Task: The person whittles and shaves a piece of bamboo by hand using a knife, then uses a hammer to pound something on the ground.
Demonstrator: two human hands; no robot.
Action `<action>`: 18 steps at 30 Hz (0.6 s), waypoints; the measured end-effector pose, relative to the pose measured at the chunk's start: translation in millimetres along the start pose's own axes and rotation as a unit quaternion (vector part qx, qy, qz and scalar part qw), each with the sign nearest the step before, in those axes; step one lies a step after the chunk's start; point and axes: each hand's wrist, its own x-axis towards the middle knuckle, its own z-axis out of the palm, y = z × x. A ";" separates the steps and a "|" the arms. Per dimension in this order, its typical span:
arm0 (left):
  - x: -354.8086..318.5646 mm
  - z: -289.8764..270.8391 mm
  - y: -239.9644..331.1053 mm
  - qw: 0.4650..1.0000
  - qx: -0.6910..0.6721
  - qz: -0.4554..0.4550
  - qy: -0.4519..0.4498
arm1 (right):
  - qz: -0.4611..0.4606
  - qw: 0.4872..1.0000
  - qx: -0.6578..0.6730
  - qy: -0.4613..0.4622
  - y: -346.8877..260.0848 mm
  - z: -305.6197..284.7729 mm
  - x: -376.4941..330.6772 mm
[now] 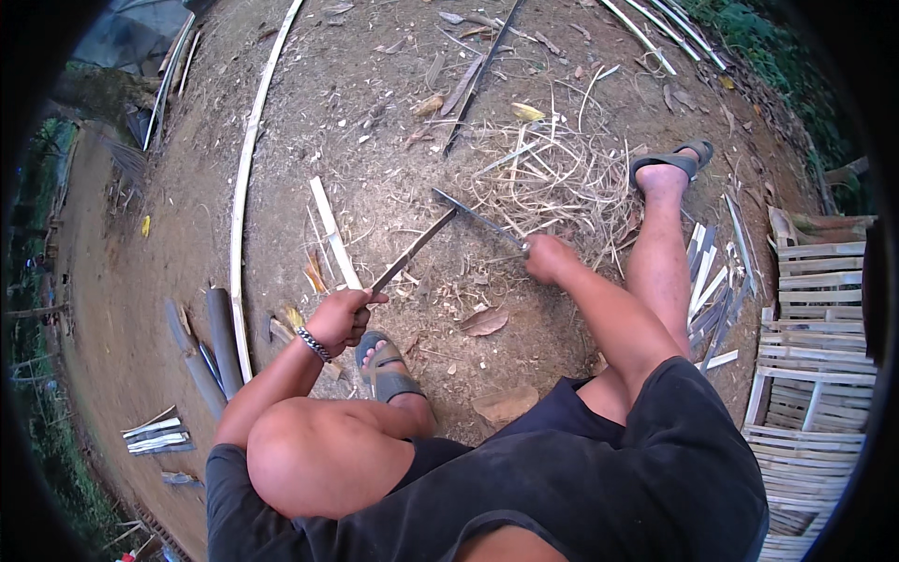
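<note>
My left hand (pixel 342 321), wearing a chain bracelet, is closed round a narrow brown bamboo strip (pixel 412 253) that slants up and to the right. In my right hand (pixel 551 259) is a knife (pixel 479 218), its handle mostly hidden by the fingers. The dark blade points up and left and crosses the strip's far end; whether they touch I cannot tell. A pale slat (pixel 332 229) runs down to my left hand from above; whether the fingers hold it too is unclear. Thin curled shavings (pixel 571 178) lie heaped beyond my right hand.
A long pale bamboo pole (pixel 247 178) lies on the dirt at left, near dark bamboo pieces (pixel 221 337). Small cut slats (pixel 157 436) sit at lower left, more strips (pixel 716 290) by my right leg. A slatted bamboo rack (pixel 813 375) stands at right. My sandalled feet flank the work area.
</note>
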 end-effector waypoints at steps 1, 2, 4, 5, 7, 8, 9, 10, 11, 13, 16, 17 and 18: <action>1.3 -0.9 -2.9 1.000 -0.005 0.000 -0.005 | 0.005 1.000 0.013 -0.007 -2.7 9.0 0.0; 3.2 -0.9 -2.6 1.000 0.004 0.006 -0.006 | 0.009 1.000 0.024 -0.014 -7.9 15.4 -0.3; 1.2 -4.3 -4.4 1.000 0.021 0.010 0.001 | -0.010 0.995 0.063 -0.070 -44.1 11.9 -24.7; -1.5 1.4 -3.7 0.997 0.062 0.040 0.023 | -0.035 0.994 0.068 -0.081 -59.0 10.6 -37.0; -0.6 -3.5 -9.9 0.959 0.241 0.133 0.070 | -0.122 0.988 0.029 -0.086 -99.8 -1.5 -62.6; 1.2 -2.2 -11.2 0.924 0.328 0.179 0.087 | -0.160 0.983 0.011 -0.088 -106.7 -5.1 -69.8; 2.4 0.6 -13.4 0.889 0.367 0.255 0.103 | -0.164 0.984 0.014 -0.060 -102.8 3.9 -64.4; 2.5 1.4 -13.9 0.890 0.383 0.225 0.101 | -0.169 0.985 0.018 -0.032 -95.0 22.6 -51.4; 2.5 4.8 -10.0 0.890 0.400 0.198 0.098 | -0.171 0.985 0.020 -0.002 -83.7 37.8 -38.7; 4.9 6.9 -12.3 0.889 0.398 0.203 0.096 | -0.057 0.996 0.045 0.051 -45.2 53.6 -7.2; 9.9 2.8 -12.7 0.907 0.355 0.213 0.084 | 0.043 0.993 0.109 0.000 -7.9 40.9 15.8; 5.6 4.7 -10.8 0.902 0.370 0.202 0.089 | 0.022 0.996 0.091 0.003 -12.3 33.4 11.7; 6.9 0.7 -12.9 0.922 0.334 0.179 0.076 | 0.001 0.997 0.073 0.007 -16.7 28.9 9.1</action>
